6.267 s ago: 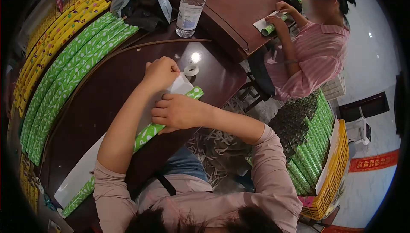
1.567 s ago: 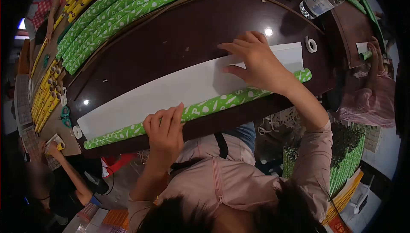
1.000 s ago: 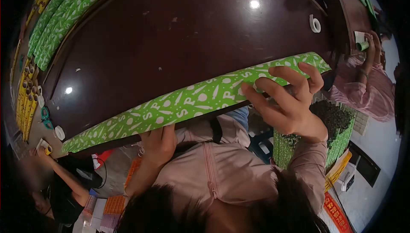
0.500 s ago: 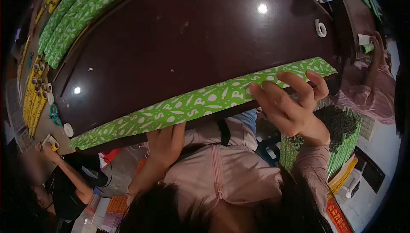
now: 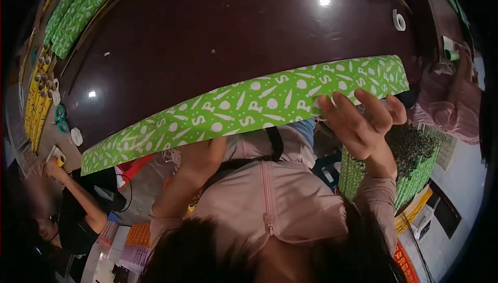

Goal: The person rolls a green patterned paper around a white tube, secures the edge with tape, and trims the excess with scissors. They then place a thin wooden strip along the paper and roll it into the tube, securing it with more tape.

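Note:
A long green printed sheet [image 5: 233, 107] with white letters and vegetable shapes lies across the near edge of the dark table, bowed and tilted towards me. My right hand [image 5: 363, 125] is at its lower edge, right of the middle. The index fingertip presses on the sheet, the other fingers are bent and raised, and the thumb is hidden, apparently behind it. From below, my left hand [image 5: 199, 158] reaches up to the lower edge left of centre. Its fingers are behind the sheet and out of sight.
The dark table [image 5: 218, 29] carries a white tape roll [image 5: 398, 20] at right and another tape roll [image 5: 77, 136] at left. Green rolls [image 5: 85, 10] and yellow tubes [image 5: 39, 104] lie left, near teal scissors [image 5: 61, 118]. Co-workers sit left [image 5: 85, 205] and right [image 5: 448, 101].
The sheet has turned up towards me and shows a wider face. My right hand has shifted slightly right. My left fingers, partly visible before, have gone behind the sheet.

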A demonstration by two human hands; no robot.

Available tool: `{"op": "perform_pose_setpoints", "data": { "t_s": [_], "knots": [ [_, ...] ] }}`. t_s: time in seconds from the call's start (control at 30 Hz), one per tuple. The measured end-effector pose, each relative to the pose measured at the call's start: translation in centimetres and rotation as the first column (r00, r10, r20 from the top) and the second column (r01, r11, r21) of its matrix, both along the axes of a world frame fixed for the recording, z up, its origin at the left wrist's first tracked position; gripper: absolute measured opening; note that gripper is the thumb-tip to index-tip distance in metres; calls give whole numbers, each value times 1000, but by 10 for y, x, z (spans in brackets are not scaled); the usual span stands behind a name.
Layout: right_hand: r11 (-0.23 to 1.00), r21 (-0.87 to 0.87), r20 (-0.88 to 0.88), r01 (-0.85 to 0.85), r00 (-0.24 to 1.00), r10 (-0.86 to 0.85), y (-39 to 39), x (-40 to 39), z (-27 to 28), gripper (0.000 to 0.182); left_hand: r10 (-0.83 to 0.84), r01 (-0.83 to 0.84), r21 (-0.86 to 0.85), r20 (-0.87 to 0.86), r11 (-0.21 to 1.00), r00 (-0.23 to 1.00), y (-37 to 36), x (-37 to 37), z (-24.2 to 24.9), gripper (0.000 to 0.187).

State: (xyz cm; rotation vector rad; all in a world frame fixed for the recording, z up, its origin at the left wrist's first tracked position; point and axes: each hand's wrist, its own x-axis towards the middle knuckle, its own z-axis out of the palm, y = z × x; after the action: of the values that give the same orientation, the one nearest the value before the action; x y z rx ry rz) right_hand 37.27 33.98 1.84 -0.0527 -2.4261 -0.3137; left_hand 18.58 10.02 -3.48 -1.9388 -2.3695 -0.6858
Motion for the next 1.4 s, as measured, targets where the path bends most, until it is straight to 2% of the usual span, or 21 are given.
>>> {"op": "perform_pose_setpoints", "data": {
  "t_s": [0.1,0.17,0.23,0.3,0.43,0.47,0.5,0.53,0.57,0.63,0.7,0.77,0.8,0.87,0.9,0.97,1.03,1.1,1.2,1.27,1.4],
  "knots": [
    [1000,10,-58,-12,998,12,-2,1,-4,10,-31,30,-20,-37,999,999,-2,0,-1,36],
    [997,-10,40,83,996,-82,-8,4,3,12,-44,48,37,-113,998,993,-6,2,-11,31],
    [998,-3,5,61,998,-61,-6,5,-1,11,-39,47,35,-190,998,981,-3,4,-11,25],
    [995,-13,88,97,992,-95,-10,7,7,12,-66,72,9,-283,997,957,-3,6,-10,24],
    [999,-31,88,26,996,-23,-3,5,3,15,0,10,51,-191,999,982,8,5,-2,30],
    [997,-46,109,54,993,-49,0,-2,10,20,20,-2,83,-220,997,975,17,1,2,32],
    [983,-69,88,170,983,-164,3,-13,14,23,57,-32,84,-318,996,946,24,-2,8,37],
    [953,-100,54,285,958,-281,8,-25,19,27,65,-42,86,-282,995,957,34,-7,14,41],
    [933,-188,38,306,952,-305,16,-34,27,34,19,-1,70,-261,998,965,38,-13,21,43],
    [970,-237,-42,49,997,-61,23,-37,27,40,-42,56,49,-246,997,968,39,-21,23,44],
    [943,-232,157,-239,947,279,15,-52,29,45,-88,92,4,-254,996,963,42,-26,31,43],
    [914,-322,339,-245,872,353,19,-61,15,44,-128,137,22,-246,990,961,46,-29,38,44],
    [930,-295,328,-218,892,313,19,-64,9,44,-135,141,14,-203,990,970,46,-31,36,47],
    [921,-329,495,-208,793,356,20,-64,-3,41,-168,171,3,-160,985,973,49,-32,34,51],
    [912,-317,398,-260,836,377,22,-67,-9,38,-213,219,17,-173,976,962,52,-32,37,51],
    [929,-296,402,-220,854,331,21,-64,-18,38,-200,196,-38,-126,980,972,54,-30,39,50],
    [944,-277,399,-178,873,281,22,-64,-22,38,-228,234,18,-171,972,959,56,-31,33,48],
    [934,-226,295,-275,895,335,25,-62,-21,38,-259,278,70,-204,958,944,54,-34,32,46],
    [941,-200,240,-272,918,316,33,-57,-23,39,-273,288,57,-193,956,943,35,-47,36,52],
    [948,-221,249,-229,927,282,41,-50,-27,40,-66,81,26,-372,996,926,15,-69,33,43],
    [933,-267,249,-241,918,308,42,-45,-33,43,-150,154,-21,-373,988,916,2,-78,34,42]
  ]
}}
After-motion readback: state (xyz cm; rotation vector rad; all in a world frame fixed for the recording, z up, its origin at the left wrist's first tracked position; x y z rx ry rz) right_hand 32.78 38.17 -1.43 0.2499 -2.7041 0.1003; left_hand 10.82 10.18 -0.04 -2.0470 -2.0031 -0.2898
